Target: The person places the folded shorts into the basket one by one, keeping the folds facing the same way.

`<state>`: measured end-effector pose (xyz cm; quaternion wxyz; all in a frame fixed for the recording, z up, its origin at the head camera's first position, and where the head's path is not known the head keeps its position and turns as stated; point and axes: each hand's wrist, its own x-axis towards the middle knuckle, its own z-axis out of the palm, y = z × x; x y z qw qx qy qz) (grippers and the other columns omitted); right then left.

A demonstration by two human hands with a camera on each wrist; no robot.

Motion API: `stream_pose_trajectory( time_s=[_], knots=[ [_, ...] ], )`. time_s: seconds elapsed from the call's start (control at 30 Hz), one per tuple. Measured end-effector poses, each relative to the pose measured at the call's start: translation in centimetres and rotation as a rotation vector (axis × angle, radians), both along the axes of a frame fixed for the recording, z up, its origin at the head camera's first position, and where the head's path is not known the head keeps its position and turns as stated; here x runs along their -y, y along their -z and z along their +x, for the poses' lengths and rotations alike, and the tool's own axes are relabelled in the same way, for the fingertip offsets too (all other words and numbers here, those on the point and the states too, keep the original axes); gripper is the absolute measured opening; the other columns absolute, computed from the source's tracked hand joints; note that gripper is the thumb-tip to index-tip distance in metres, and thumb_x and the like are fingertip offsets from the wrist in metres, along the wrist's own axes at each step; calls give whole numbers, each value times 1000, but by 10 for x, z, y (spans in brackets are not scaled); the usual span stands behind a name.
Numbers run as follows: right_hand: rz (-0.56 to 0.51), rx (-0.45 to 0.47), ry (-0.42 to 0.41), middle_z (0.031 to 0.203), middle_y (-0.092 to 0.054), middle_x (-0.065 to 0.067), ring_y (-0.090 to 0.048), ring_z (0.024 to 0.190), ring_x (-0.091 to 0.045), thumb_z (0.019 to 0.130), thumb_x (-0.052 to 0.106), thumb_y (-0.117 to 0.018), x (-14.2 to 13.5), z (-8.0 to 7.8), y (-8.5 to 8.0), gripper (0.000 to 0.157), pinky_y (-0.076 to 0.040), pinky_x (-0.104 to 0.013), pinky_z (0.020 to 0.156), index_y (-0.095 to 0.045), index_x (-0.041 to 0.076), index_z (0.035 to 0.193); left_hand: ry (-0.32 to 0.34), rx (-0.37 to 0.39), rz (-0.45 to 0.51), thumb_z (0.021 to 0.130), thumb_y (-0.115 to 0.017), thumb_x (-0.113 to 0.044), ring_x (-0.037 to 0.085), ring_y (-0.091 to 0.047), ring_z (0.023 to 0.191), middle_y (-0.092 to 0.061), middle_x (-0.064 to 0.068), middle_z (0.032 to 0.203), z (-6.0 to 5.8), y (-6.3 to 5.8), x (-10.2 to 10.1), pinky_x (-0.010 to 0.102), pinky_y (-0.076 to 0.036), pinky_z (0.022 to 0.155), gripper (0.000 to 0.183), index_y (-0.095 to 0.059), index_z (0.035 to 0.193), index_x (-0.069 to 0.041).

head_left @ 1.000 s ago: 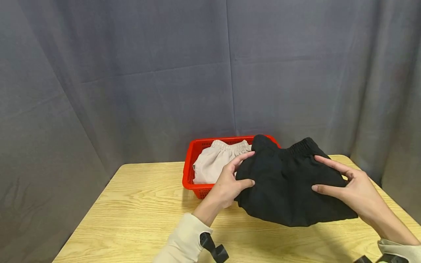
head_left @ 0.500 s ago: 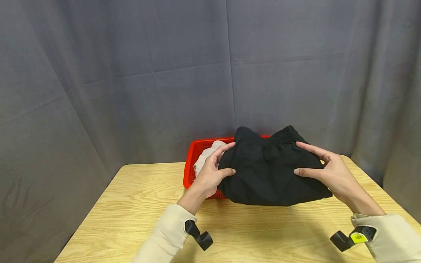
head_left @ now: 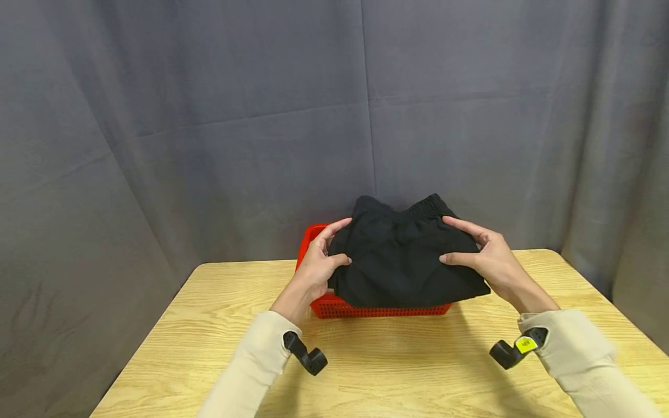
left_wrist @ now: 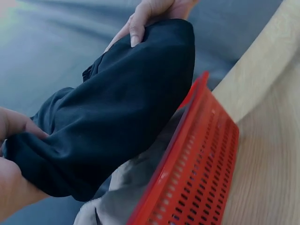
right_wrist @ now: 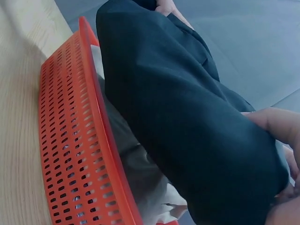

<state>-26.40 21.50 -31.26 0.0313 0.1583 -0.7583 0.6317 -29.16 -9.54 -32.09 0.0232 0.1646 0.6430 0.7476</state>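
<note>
Black shorts point(head_left: 402, 255) with a gathered elastic waistband hang folded between both hands, over the red basket point(head_left: 387, 311). My left hand point(head_left: 316, 264) pinches their left side, thumb in front and the other fingers behind. On the right side my right hand point(head_left: 493, 261) grips the cloth the same way. In the left wrist view the shorts tilt above the basket rim, and pale cloth point(left_wrist: 124, 190) lies inside the basket under them. The right wrist view also shows this pale cloth point(right_wrist: 145, 183) below the shorts. Most of the basket's inside is hidden by the shorts in the head view.
The basket stands near the far edge of a light wood table point(head_left: 219, 325). A grey curtain point(head_left: 261, 128) hangs right behind the table and along its sides.
Both hands have carried the black shorts left and away from me, from the basket's right side to over it. The pale cloth in the basket has become covered in the head view.
</note>
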Motion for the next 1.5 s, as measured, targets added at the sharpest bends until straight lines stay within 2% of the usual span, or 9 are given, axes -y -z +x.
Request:
stream_pose_trajectory(
  time_s=[0.23,0.33,0.5,0.73,0.93,1.03,1.23,1.37,1.5],
  knots=[
    [49,47,34,148,-38,-11,-54,118,-23,78,10,-80,12,-26,1,78,-49,-25,87,-45,20,147,-28,28,67,74,-52,24,28,-53,113,-51,9,127,-17,4,12,37,-48,90,76,-56,136,-20],
    [49,69,42,150,-34,-11,-49,123,-30,78,9,-79,17,-33,2,78,-47,-33,93,-44,19,147,-38,29,84,73,-51,26,28,-53,115,-51,8,130,-24,7,16,36,-46,94,77,-55,137,-18],
    [66,80,64,157,-23,-9,-30,137,-33,79,7,-78,26,-44,5,78,-34,-47,105,-44,17,147,-67,28,101,74,-50,26,26,-52,119,-50,7,134,-36,13,22,36,-44,97,77,-55,137,-17],
    [16,123,66,155,-25,-11,-40,130,-35,78,1,-77,37,-57,12,78,-43,-43,97,-44,17,147,-110,32,110,73,-48,28,26,-51,121,-49,7,136,-47,21,27,38,-42,99,78,-55,138,-15],
    [84,107,93,158,-19,-12,-14,142,-35,77,3,-79,41,-62,16,77,-25,-52,109,-46,16,146,-124,64,135,72,-47,29,26,-51,121,-51,8,136,-53,29,29,38,-41,100,80,-54,138,-15],
    [114,100,98,158,-18,-12,-8,144,-35,77,4,-79,41,-63,18,77,-19,-54,110,-47,15,146,-115,80,141,72,-47,29,28,-51,120,-51,10,136,-53,31,30,39,-43,99,80,-54,139,-14],
    [132,97,94,158,-17,-12,-9,144,-34,77,4,-79,39,-64,25,77,-19,-55,110,-46,14,146,-106,130,130,74,-47,28,28,-52,120,-53,9,135,-53,35,32,38,-44,97,78,-55,138,-16],
    [98,112,79,157,-21,-13,-21,141,-35,79,3,-78,37,-64,30,76,-26,-51,109,-44,12,147,-103,169,115,75,-49,27,28,-52,120,-54,10,135,-54,37,33,38,-46,96,76,-55,138,-16],
    [60,139,68,156,-23,-13,-27,138,-35,79,2,-77,34,-65,36,76,-29,-49,108,-43,11,147,-103,195,100,75,-50,28,28,-54,117,-55,11,133,-54,39,34,37,-51,88,77,-55,138,-16]
  ],
)
